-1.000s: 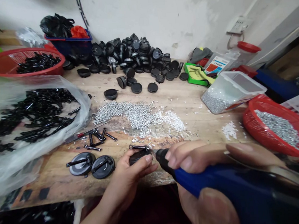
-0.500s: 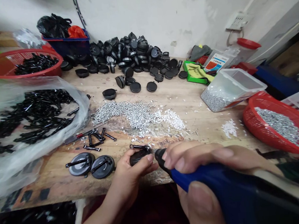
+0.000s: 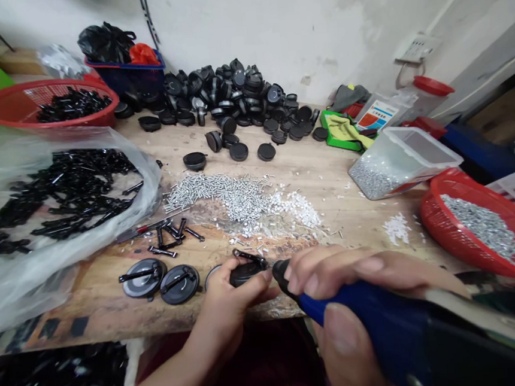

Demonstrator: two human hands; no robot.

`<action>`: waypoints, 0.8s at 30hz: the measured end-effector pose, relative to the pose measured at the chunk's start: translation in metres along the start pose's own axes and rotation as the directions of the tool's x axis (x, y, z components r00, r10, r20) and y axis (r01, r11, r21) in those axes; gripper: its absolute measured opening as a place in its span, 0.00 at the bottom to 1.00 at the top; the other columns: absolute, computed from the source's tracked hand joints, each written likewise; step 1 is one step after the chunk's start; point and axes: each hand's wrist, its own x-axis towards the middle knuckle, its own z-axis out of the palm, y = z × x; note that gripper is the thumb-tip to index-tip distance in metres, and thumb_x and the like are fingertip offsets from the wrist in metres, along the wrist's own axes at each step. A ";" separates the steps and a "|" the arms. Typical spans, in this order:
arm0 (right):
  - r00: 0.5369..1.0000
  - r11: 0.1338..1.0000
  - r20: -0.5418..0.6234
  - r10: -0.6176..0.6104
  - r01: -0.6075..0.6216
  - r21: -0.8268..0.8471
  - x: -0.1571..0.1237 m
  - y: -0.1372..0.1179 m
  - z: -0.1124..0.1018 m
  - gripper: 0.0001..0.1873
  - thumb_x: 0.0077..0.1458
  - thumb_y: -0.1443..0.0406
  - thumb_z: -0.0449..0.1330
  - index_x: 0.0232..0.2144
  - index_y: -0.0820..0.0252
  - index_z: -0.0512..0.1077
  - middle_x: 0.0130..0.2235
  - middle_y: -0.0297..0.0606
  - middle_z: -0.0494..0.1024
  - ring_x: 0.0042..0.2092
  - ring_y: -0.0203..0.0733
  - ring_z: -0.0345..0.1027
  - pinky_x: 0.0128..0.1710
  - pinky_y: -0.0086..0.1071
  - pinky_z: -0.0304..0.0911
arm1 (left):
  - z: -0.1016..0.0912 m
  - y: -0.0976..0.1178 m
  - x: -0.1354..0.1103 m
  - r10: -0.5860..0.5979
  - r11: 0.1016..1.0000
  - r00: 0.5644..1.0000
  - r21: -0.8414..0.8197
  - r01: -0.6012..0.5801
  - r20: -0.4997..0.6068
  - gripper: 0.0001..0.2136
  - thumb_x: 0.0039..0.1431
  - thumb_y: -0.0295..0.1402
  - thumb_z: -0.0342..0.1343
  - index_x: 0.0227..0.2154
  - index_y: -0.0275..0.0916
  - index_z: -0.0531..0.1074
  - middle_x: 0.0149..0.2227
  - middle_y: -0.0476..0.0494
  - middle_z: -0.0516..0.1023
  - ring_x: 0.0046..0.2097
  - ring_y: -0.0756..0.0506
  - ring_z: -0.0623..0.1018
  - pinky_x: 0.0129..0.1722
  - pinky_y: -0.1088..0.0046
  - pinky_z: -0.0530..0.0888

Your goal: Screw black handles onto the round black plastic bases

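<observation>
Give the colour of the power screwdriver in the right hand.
The power screwdriver is blue with a black nose, best seen in the head view.

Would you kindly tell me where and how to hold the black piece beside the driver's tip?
Probably take the black piece by its rim, from the left: a bar shows along its far edge, and the driver points in from the right. The left hand grips it so, thumb on the near side.
</observation>
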 end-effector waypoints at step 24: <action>0.875 0.910 0.340 0.345 -0.400 0.106 0.028 0.036 -0.048 0.23 0.48 0.58 0.64 0.46 0.58 0.68 0.27 0.35 0.71 0.28 0.41 0.69 0.27 0.39 0.69 | -0.069 0.044 -0.037 -0.069 0.996 0.990 0.063 0.061 0.123 0.17 0.42 0.36 0.67 0.36 0.40 0.74 0.37 0.42 0.76 0.39 0.40 0.77 0.35 0.62 0.77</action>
